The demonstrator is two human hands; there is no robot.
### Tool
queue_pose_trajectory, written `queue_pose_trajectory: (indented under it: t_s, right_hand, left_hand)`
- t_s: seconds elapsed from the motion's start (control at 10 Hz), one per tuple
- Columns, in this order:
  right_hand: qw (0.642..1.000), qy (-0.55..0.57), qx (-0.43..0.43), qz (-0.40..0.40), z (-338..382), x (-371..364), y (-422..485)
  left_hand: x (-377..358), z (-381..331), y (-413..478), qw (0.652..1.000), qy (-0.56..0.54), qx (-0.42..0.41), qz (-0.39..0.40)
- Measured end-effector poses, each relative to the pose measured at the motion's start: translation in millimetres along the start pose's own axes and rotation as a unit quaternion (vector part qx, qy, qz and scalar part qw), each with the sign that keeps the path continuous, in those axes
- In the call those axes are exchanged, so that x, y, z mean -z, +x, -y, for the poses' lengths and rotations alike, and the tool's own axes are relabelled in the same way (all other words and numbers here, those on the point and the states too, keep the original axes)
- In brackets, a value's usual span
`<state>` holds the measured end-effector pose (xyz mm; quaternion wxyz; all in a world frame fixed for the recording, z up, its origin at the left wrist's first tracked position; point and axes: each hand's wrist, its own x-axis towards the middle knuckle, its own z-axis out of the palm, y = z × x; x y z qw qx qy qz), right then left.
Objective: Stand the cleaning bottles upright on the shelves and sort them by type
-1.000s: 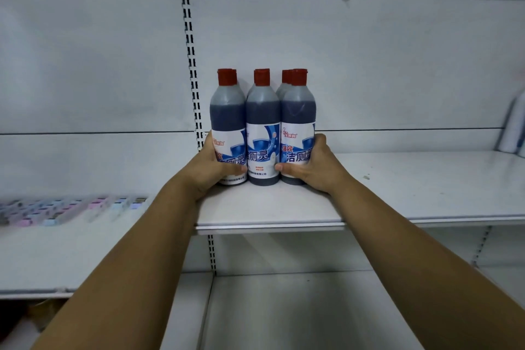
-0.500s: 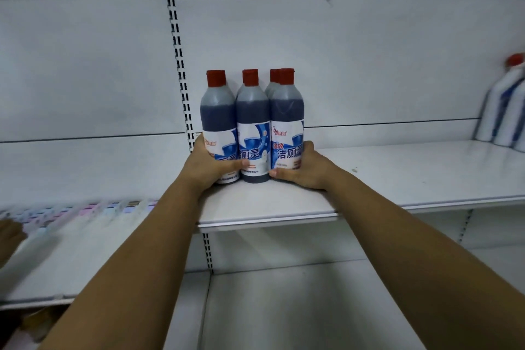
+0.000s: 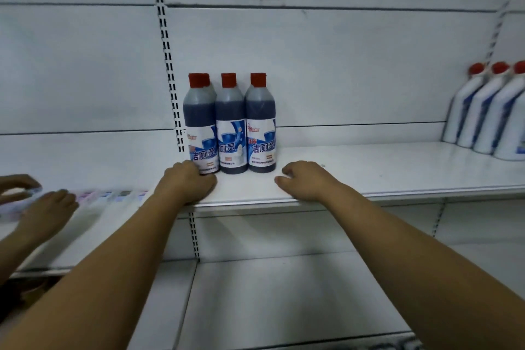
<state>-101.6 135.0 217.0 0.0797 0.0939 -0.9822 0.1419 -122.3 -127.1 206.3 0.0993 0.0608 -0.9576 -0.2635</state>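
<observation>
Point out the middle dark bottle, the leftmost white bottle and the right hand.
middle dark bottle (image 3: 230,139): head view, on its label.
leftmost white bottle (image 3: 454,122): head view, on its body.
right hand (image 3: 305,180): head view, on its back.

"洁厕灵" on labels (image 3: 261,148) of dark bottles (image 3: 230,111)

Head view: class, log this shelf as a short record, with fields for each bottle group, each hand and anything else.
group one: dark toilet-cleaner bottles, red caps, upright, bunched at left end of the shelf; three in front, more behind
group two: white bottles, red caps, upright, far right, same shelf
left hand: loosely curled, on shelf edge at leftmost bottle's base
right hand: loosely curled, on shelf, clear of bottles
other: another person's hands at a blurred row, far left
</observation>
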Motion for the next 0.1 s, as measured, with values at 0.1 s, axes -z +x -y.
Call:
queue_pose_trajectory:
  t_s: [0.1]
  right_hand:
    - [1.0,0.008,0.008,-0.011,-8.4,5.5,-13.1]
  left_hand:
    - [0.7,-13.2,-21.9,1.0,0.024,0.008,-0.014]
